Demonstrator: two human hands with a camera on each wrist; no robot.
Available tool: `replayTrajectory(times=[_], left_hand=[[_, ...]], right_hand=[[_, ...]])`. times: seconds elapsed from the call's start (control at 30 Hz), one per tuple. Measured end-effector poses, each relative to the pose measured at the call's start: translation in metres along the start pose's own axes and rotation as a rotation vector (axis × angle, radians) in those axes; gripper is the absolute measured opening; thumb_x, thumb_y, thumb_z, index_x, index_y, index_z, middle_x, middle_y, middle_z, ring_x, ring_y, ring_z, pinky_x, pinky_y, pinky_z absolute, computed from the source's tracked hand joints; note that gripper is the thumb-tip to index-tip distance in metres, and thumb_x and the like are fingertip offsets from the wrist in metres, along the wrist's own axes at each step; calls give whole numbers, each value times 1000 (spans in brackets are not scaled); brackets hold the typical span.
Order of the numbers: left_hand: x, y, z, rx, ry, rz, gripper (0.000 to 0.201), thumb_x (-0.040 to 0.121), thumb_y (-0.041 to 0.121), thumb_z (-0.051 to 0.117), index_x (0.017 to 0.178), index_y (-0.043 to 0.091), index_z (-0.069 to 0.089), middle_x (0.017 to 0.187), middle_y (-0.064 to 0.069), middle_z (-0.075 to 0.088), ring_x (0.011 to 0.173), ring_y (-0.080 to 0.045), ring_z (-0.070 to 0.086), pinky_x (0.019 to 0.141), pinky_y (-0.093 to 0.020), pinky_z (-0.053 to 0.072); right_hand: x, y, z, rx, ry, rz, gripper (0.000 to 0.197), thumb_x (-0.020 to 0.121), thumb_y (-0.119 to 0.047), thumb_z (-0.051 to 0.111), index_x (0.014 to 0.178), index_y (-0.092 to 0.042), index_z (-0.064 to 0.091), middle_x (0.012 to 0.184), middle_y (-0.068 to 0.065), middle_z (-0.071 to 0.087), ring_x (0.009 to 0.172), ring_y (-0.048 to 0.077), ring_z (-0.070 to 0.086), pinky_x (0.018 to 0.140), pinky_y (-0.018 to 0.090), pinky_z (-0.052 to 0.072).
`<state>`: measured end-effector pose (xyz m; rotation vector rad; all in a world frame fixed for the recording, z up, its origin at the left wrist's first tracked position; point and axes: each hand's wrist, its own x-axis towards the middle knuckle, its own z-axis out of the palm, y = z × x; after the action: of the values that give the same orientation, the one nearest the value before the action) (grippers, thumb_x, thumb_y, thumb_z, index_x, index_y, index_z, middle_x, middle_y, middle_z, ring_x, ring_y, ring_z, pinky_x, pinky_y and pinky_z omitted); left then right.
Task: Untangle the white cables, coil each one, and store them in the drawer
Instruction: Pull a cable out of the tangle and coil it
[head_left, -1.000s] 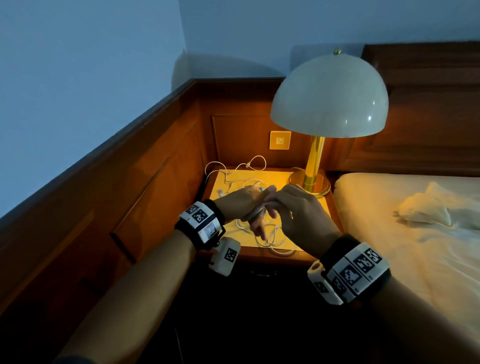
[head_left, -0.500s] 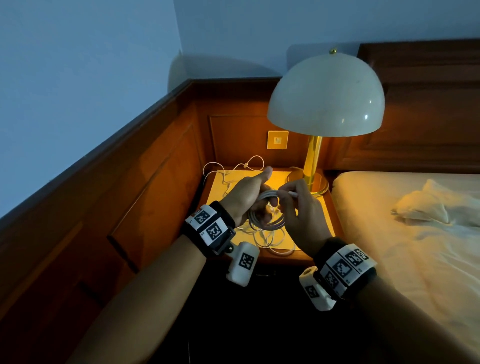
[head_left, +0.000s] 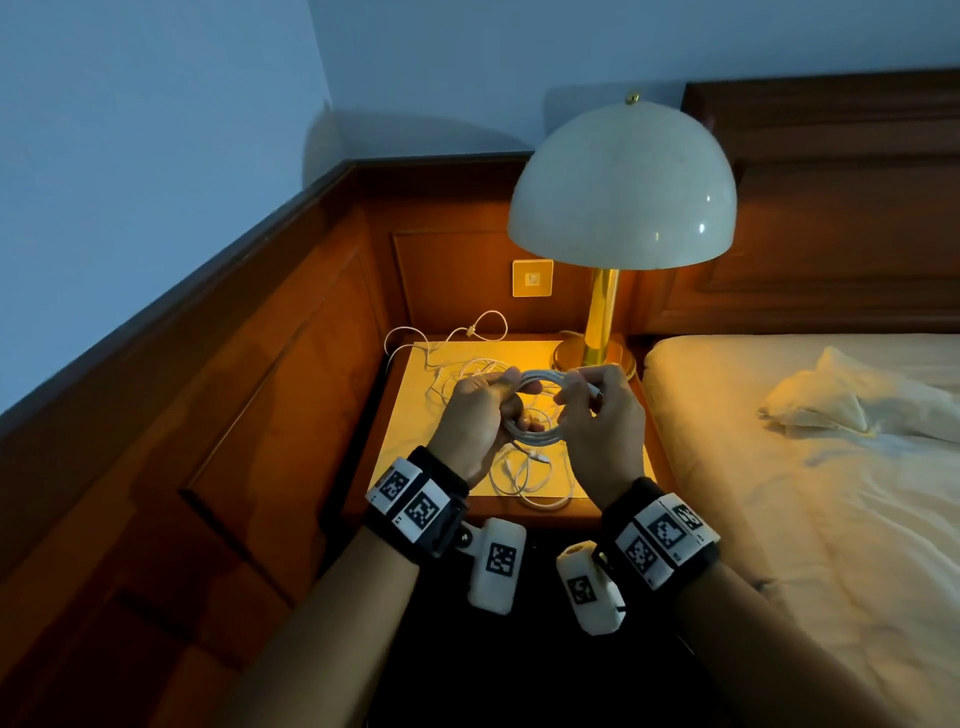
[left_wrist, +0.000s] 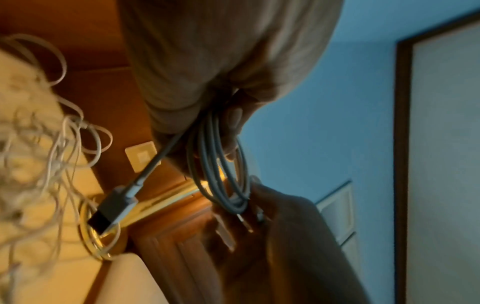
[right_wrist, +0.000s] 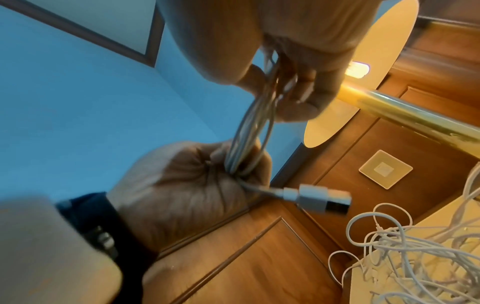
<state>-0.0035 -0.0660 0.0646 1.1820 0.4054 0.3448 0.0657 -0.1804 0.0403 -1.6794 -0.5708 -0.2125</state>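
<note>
Nearest, both wrists raised over the front edge of the nightstand (head_left: 410, 415), each strapped with a marker band. Between them, held clear of the top — one coil (head_left: 535, 410) of white cable, several loops together. Left hand (head_left: 475, 415) closed round the coil's left side, fingers curled through the ring; a USB plug (right_wrist: 324, 198) sticking out free past that fist. Right hand (head_left: 597, 415) pinching the opposite side, with the cable's other end seemingly caught between thumb and fingers — too blurred to be sure. Coil's plane roughly upright, its long span running left to right from one hand to the other.

Below and beyond, the tangle (head_left: 467, 374) of thinner white cables lying loose on the top, some loops trailing off the back left corner. Further back, the lamp (head_left: 621, 187) at the right rear, and the bed (head_left: 779, 467) alongside.

No drawer visible; presumably under the top, below both hands. Left hand likely able to carry the coil alone, freeing the right to open it.
</note>
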Motion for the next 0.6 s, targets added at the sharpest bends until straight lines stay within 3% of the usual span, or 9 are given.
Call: replayTrajectory(times=[0.07, 0.17, 0.23, 0.33, 0.43, 0.5, 0.6], left_hand=[[2, 2, -8, 74, -12, 28, 32, 107, 16, 44, 96, -7, 64, 55, -2, 31, 48, -17, 42, 59, -35, 50], [1, 8, -17, 80, -108, 27, 32, 107, 16, 44, 94, -6, 63, 57, -1, 30, 50, -17, 40, 60, -36, 48], [-3, 14, -19, 79, -161, 35, 32, 107, 16, 44, 95, -7, 63, 58, -1, 29, 51, -17, 39, 61, -36, 48], [-6, 20, -19, 101, -202, 58, 32, 107, 16, 44, 98, -8, 63, 59, -1, 28, 52, -17, 38, 63, -36, 47], [-5, 21, -18, 145, -181, 91, 32, 106, 16, 46, 95, -7, 65, 59, -2, 28, 52, -17, 39, 62, -34, 50], [-4, 21, -18, 177, -156, 123, 31, 106, 15, 47, 92, -3, 68, 60, -3, 28, 52, -18, 40, 62, -35, 51], [-3, 22, -18, 187, -119, 148, 31, 105, 14, 50, 85, 4, 72, 59, -2, 30, 52, -19, 41, 61, -37, 50]], right_hand=[[5, 1, -9, -5, -81, 12, 14, 100, -21, 55, 92, -12, 63, 79, -5, 67, 71, 10, 61, 59, 30, 49], [18, 5, -23, -99, -147, -98, 9, 98, -18, 60, 92, -16, 67, 87, -6, 65, 81, 7, 56, 68, 18, 42], [26, 9, -28, -235, -202, -215, 7, 96, -18, 63, 94, -17, 70, 93, -6, 62, 88, 13, 52, 72, 25, 39], [32, 5, -30, -273, -319, -243, 9, 94, -12, 65, 91, -18, 72, 88, -6, 64, 80, 6, 51, 68, 21, 36], [36, -5, -28, -120, -376, -97, 8, 92, -9, 68, 89, -13, 75, 78, -6, 70, 71, 4, 61, 67, 15, 47], [37, -12, -27, 70, -382, 95, 6, 89, -7, 71, 92, -7, 76, 76, 4, 74, 68, 17, 68, 68, 29, 57], [35, -20, -27, 346, -422, 367, 11, 89, 1, 66, 97, -2, 73, 84, 18, 74, 75, 31, 68, 76, 41, 57]])
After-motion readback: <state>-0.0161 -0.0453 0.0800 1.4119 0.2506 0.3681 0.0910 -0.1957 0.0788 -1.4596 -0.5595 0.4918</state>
